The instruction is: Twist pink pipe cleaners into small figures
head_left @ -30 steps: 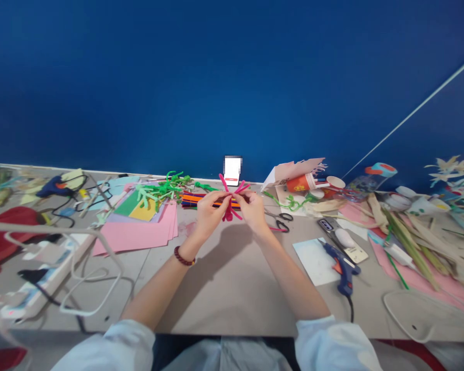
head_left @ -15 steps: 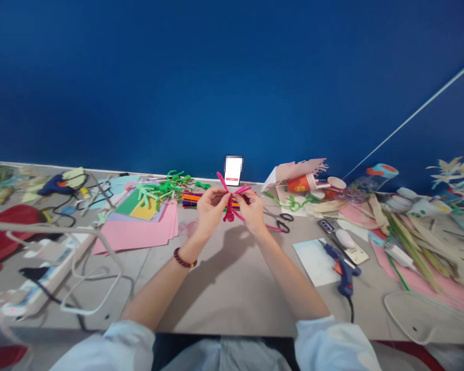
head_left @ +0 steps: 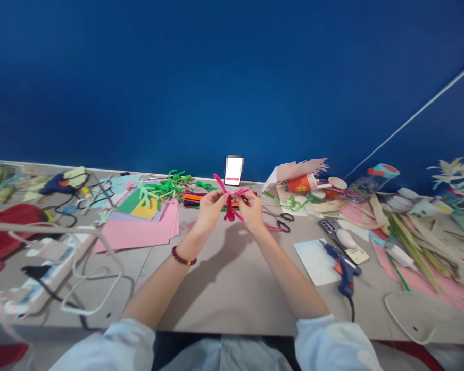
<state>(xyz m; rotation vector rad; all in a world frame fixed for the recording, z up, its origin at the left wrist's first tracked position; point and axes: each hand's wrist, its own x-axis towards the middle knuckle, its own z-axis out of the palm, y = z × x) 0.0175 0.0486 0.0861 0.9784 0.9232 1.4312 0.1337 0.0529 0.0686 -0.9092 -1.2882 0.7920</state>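
Pipe cleaners (head_left: 229,212), hot pink, sat pinched between the left hand (head_left: 212,210) and right hand (head_left: 251,211): light, bendy wire, best gripped where the stems cross.

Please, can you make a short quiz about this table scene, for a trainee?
1. True or false: the bead bracelet is on the wrist of the left hand.
2. What does the right hand hold together with the left hand?
A. a paper cup
B. pink pipe cleaners
C. a glue gun
3. Fill in the word: the scissors lie closer to the ___ hand.

Key: 1. true; 2. B; 3. right
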